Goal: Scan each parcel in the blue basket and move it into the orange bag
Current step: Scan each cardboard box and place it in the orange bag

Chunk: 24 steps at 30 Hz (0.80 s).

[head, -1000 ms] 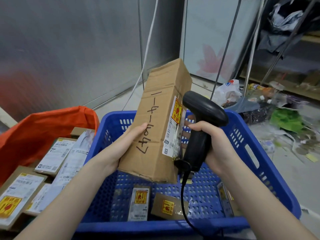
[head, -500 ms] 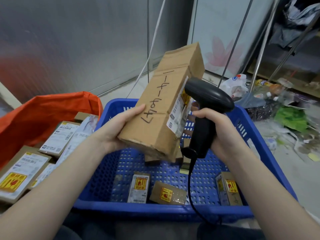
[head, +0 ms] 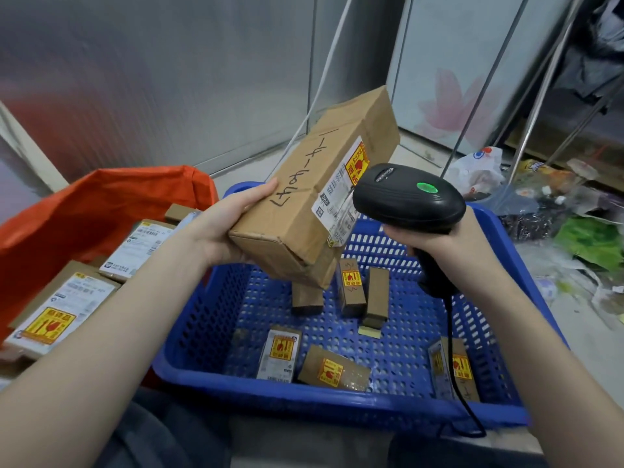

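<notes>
Left hand point(head: 223, 228) grips the near end of a long cardboard box point(head: 314, 204), thumb on the handwritten top face, fingers curled underneath. The box is held in the air over the far left part of the blue basket point(head: 337, 405), tilted, far end raised. Its white shipping label point(head: 341, 194) faces right, toward the scanner; that tilt looks chosen to show the barcode to the reader.

Right hand point(head: 439, 238) is wrapped round the handle of the black scanner point(head: 408, 197). The scanner head sits just beside the label, almost touching it. A green light point(head: 426, 187) glows on top of the head. Judgement: the read has probably registered, so the scan step for this parcel looks done or nearly done.

The scanner cord point(head: 454, 366) hangs down over the basket's near rim.

Small parcels point(head: 280, 354) remain on the basket floor, several standing, others lying flat; plenty left to do.

Orange bag point(head: 111, 201) stands open just left of the basket, touching it or nearly so, with labelled boxes point(head: 60, 315) already inside. Next move, presumably: swing the long box left into the bag.
</notes>
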{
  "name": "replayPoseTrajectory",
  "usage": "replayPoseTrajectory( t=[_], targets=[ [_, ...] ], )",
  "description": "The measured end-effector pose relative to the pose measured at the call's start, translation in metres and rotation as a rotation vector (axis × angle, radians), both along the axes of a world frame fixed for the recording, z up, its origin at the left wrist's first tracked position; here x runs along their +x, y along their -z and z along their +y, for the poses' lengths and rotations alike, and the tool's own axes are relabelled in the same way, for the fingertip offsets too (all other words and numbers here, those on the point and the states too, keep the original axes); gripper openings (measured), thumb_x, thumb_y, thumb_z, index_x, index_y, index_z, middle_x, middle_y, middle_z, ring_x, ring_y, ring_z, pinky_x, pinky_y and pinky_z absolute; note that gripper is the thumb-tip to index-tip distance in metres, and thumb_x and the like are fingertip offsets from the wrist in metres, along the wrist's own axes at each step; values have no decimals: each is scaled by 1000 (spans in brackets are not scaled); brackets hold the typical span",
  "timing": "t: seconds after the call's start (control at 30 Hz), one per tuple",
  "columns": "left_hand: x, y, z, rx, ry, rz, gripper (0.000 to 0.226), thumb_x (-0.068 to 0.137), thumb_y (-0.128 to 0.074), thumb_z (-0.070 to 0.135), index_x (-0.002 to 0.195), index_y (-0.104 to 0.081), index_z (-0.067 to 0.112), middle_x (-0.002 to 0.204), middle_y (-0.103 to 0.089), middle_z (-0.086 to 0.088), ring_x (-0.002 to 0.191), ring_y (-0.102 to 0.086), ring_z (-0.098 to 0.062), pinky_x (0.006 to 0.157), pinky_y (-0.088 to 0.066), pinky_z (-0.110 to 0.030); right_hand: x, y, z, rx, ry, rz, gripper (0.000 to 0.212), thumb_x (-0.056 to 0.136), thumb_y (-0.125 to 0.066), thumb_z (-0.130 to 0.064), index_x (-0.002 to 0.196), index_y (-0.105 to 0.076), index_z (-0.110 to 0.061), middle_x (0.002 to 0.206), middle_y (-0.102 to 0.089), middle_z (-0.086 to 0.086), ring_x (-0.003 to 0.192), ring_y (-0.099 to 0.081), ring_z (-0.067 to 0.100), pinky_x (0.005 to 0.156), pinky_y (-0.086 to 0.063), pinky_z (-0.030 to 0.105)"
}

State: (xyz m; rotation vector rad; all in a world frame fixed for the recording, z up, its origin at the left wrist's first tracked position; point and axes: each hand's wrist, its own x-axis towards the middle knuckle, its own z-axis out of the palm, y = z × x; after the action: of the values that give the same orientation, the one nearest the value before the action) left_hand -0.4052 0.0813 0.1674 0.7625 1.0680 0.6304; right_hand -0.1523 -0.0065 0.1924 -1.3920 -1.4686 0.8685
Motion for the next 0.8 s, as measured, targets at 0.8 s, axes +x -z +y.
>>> replayPoseTrajectory(
  t=[0.8],
  targets=[
    [4,12,4,-12,-9,71,50,75,-68,54,116,-67,25,96,-73,1,75,-70,-16,65,-53,-32,3,-8,-5,50,114,-212,14,77,-70,-1,82,-60,-9,61,-58,5,57,-52,6,54,-45,16]
  ],
)
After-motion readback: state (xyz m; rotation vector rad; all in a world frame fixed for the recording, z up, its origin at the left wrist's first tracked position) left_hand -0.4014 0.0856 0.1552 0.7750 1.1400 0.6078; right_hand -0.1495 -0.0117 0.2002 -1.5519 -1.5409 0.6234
